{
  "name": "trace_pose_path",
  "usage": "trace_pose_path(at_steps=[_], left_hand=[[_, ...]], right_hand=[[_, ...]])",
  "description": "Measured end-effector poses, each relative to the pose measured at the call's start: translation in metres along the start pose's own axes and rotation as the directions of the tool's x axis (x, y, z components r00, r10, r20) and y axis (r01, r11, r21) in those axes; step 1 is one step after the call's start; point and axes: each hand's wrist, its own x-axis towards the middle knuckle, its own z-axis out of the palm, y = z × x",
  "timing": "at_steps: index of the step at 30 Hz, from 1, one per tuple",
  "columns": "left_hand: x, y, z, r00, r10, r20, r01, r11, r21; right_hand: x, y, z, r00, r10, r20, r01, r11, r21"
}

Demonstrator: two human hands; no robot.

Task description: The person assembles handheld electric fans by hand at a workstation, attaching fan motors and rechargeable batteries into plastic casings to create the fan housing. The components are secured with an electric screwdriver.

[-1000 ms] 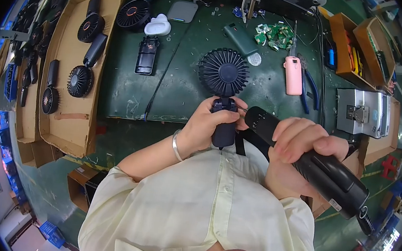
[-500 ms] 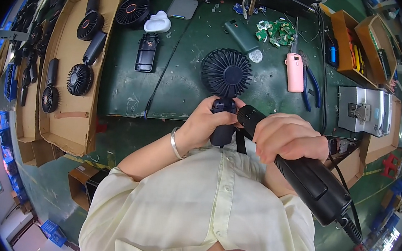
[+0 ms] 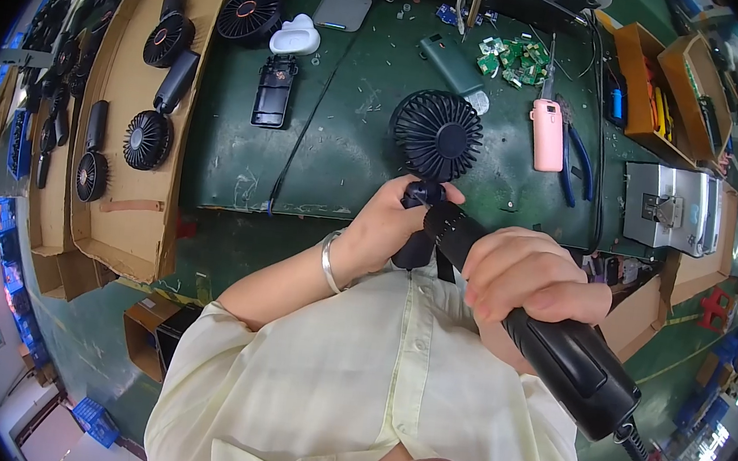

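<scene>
Near the table's front edge, my left hand (image 3: 385, 224) is closed around the handle of a dark handheld fan (image 3: 437, 136), whose round caged head points away from me. A black corded electric screwdriver (image 3: 573, 360) fills my right hand (image 3: 526, 278), with the fingers wrapped over its body. The driver's nose lies against or just over the fan's handle, beside my left thumb. Its tip is hard to see, so whether it touches a screw I cannot tell. Part of the handle is hidden by my left fingers.
At left, a cardboard tray (image 3: 129, 232) carries several fans. A black casing (image 3: 273, 94) and white cloud-shaped piece (image 3: 296, 36) lie on the green table (image 3: 339, 173). Green circuit boards (image 3: 517, 59), a pink device (image 3: 547, 137), blue-handled pliers (image 3: 580, 167) and a grey metal fixture (image 3: 670, 208) stand right.
The fan has shifted slightly to the right in my left hand. The screwdriver's nose has swung a little left, over the fan's handle.
</scene>
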Motion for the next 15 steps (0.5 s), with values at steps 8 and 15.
trace_pose_path(at_steps=[8,15], left_hand=[[0.001,0.008,-0.002,1.000,0.023,-0.019,-0.020,0.988,0.153],[-0.004,0.008,-0.002,1.000,0.024,-0.013,-0.022,0.994,0.103]], right_hand=[[0.009,0.009,-0.006,0.983,0.071,0.169,-0.070,0.997,-0.008],[0.005,0.010,0.002,0.997,0.030,0.076,-0.038,0.994,0.100]])
